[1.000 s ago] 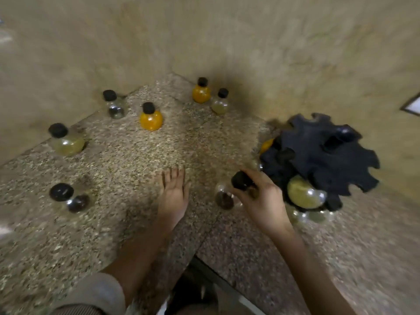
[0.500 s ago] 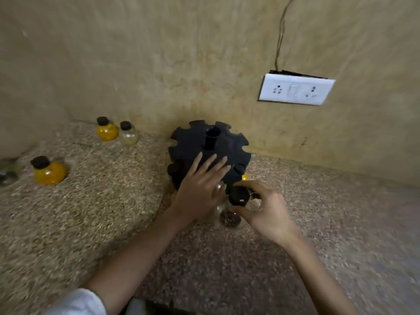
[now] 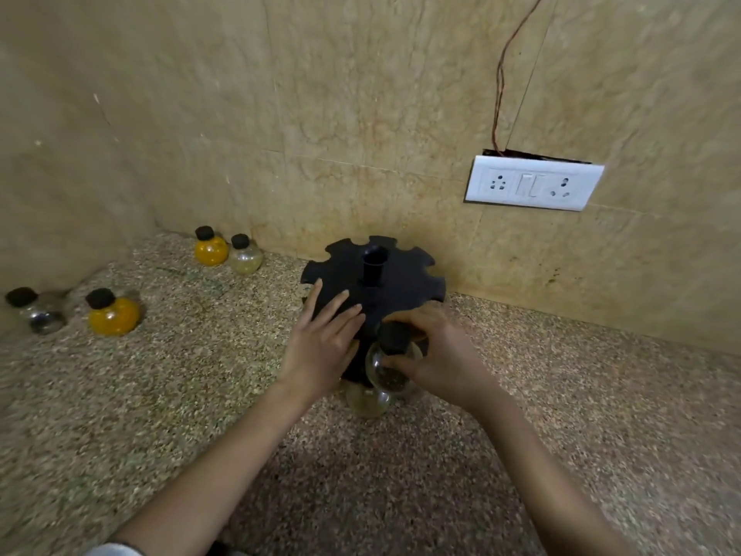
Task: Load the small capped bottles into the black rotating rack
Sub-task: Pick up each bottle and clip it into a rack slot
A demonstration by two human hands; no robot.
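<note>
Clear glass with dark grains inside, the black-capped bottle (image 3: 387,375) is pinched in the right hand (image 3: 441,363), thumb on its belly and fingers curled over the neck. Its cap now sits level with a notch at the near edge of the black rack (image 3: 401,270), whereas a second ago it was carried low beside the rack. The left hand (image 3: 320,351), which then lay flat on the stone counter (image 3: 200,395), has come up and presses the rack's top with straight, spread fingers, holding nothing. I judge it is steadying the carousel so it won't spin as the neck slides in. A pale bottle (image 3: 367,401) already hangs just below. The insertion looks nearly done, though I cannot tell whether the neck is seated. Farther off, four wait: an orange bottle (image 3: 113,317) and a clear bottle (image 3: 42,315) at left, and an orange-and-pale pair (image 3: 211,250) by the wall.
</note>
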